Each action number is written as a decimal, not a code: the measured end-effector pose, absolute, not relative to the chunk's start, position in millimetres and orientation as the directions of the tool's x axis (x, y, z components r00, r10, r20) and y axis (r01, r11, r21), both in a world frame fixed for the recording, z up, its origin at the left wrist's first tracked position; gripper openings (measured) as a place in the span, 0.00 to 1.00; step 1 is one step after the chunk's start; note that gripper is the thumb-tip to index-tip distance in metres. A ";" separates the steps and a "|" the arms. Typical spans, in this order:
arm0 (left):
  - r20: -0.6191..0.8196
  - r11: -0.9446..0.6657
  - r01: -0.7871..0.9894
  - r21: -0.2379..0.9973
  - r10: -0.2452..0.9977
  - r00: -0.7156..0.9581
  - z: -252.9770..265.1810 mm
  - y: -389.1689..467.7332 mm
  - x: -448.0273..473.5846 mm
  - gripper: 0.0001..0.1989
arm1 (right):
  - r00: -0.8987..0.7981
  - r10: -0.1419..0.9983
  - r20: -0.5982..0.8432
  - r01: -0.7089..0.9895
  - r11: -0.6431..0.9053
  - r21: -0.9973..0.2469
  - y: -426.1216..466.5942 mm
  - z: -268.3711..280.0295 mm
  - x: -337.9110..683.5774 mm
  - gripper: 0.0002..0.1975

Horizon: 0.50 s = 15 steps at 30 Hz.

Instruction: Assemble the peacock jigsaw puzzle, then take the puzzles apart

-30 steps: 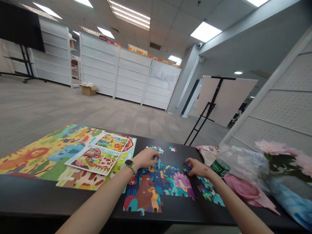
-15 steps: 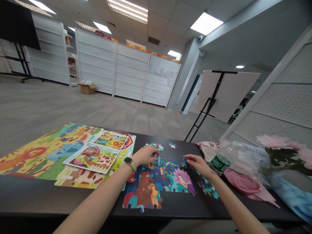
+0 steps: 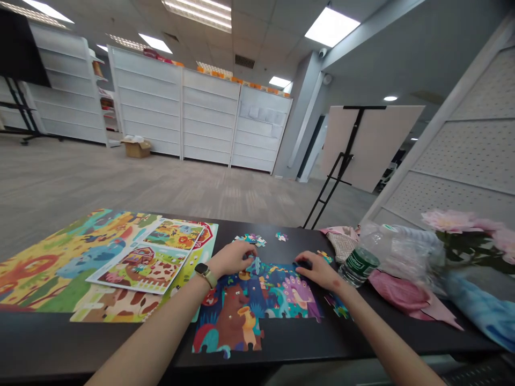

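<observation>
A partly joined jigsaw puzzle [image 3: 235,316] lies on the dark table, showing a brown bear and a purple peacock. At its upper left edge my left hand [image 3: 235,258], with a watch on the wrist, pinches a light-blue puzzle piece [image 3: 255,265] that stands tilted. My right hand [image 3: 317,271] is at the upper right edge, its fingers closed on a dark puzzle piece [image 3: 301,264], which they partly cover. Loose puzzle pieces [image 3: 340,306] lie beside the right forearm, partly hidden by it. Beyond the left hand sits a small pile of pieces [image 3: 251,239], near a single piece [image 3: 281,236].
To the left are a large animal puzzle [image 3: 88,257] and a picture sheet [image 3: 148,262] over a farm puzzle [image 3: 116,305]. On the right stand a water bottle [image 3: 359,264], a pink cloth item [image 3: 398,292], plastic wrapping [image 3: 414,254] and pink flowers [image 3: 454,221].
My right hand has moved left with its dark piece, up to the puzzle's upper right edge. My left hand keeps its piece at nearly the same spot. The view has shifted slightly.
</observation>
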State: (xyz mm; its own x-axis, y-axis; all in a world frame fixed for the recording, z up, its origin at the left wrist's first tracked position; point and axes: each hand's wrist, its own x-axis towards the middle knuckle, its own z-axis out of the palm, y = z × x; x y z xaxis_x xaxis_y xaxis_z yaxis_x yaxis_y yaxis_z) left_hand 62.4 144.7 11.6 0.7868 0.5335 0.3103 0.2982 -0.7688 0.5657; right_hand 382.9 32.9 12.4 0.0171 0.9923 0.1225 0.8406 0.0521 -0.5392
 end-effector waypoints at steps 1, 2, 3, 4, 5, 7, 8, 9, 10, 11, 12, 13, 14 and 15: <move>0.309 -0.763 0.289 0.579 0.533 0.788 11.0 145.1 62.4 0.09 | 0.029 0.990 0.135 0.841 0.049 -0.538 31.8 13.0 381.1 0.14; 0.306 -0.754 0.278 0.595 0.533 0.789 10.4 145.7 62.6 0.09 | 0.044 0.988 0.150 0.840 0.045 -0.540 30.1 13.5 378.2 0.14; 0.302 -0.742 0.266 0.615 0.533 0.790 9.8 146.3 63.1 0.08 | 0.066 0.983 0.169 0.837 0.038 -0.545 27.4 13.8 374.2 0.13; 0.296 -0.726 0.253 0.639 0.536 0.791 9.2 146.8 64.0 0.08 | 0.096 0.977 0.192 0.832 0.027 -0.554 23.7 13.8 369.1 0.13; 0.287 -0.705 0.239 0.668 0.540 0.791 8.6 147.0 65.3 0.08 | 0.133 0.967 0.219 0.825 0.014 -0.564 18.9 13.5 362.8 0.15; 0.263 -0.648 0.208 0.732 0.551 0.792 7.8 145.5 69.3 0.09 | 0.212 0.938 0.273 0.803 -0.008 -0.596 6.9 11.7 347.6 0.19; 0.249 -0.619 0.193 0.762 0.555 0.794 7.6 143.4 71.9 0.10 | 0.246 0.923 0.296 0.781 -0.009 -0.625 0.1 10.2 339.3 0.21; 0.237 -0.595 0.182 0.783 0.557 0.796 7.6 140.2 74.8 0.11 | 0.270 0.912 0.309 0.753 0.001 -0.659 -6.8 8.3 331.2 0.21; 0.223 -0.565 0.168 0.808 0.557 0.800 7.9 135.8 78.0 0.13 | 0.291 0.903 0.315 0.709 0.018 -0.705 -13.5 6.2 323.6 0.21; 0.206 -0.521 0.145 0.841 0.556 0.805 8.5 130.2 81.3 0.14 | 0.299 0.903 0.309 0.671 0.032 -0.741 -19.8 4.0 317.0 0.20; 0.185 -0.467 0.119 0.876 0.554 0.812 9.2 123.8 84.8 0.16 | 0.305 0.905 0.298 0.648 0.032 -0.761 -25.4 2.0 311.6 0.20; 0.157 -0.368 0.068 0.927 0.549 0.821 10.2 116.9 88.2 0.17 | 0.311 0.906 0.286 0.634 0.026 -0.773 -30.1 0.4 307.4 0.19; 0.134 -0.266 0.019 0.964 0.542 0.829 11.5 109.8 91.6 0.19 | 0.305 0.912 0.275 0.626 0.026 -0.779 -33.9 -0.6 304.3 0.20; 0.115 -0.190 -0.013 0.982 0.537 0.835 12.9 103.1 94.7 0.20 | 0.284 0.922 0.262 0.618 0.033 -0.786 -36.7 -1.2 302.1 0.20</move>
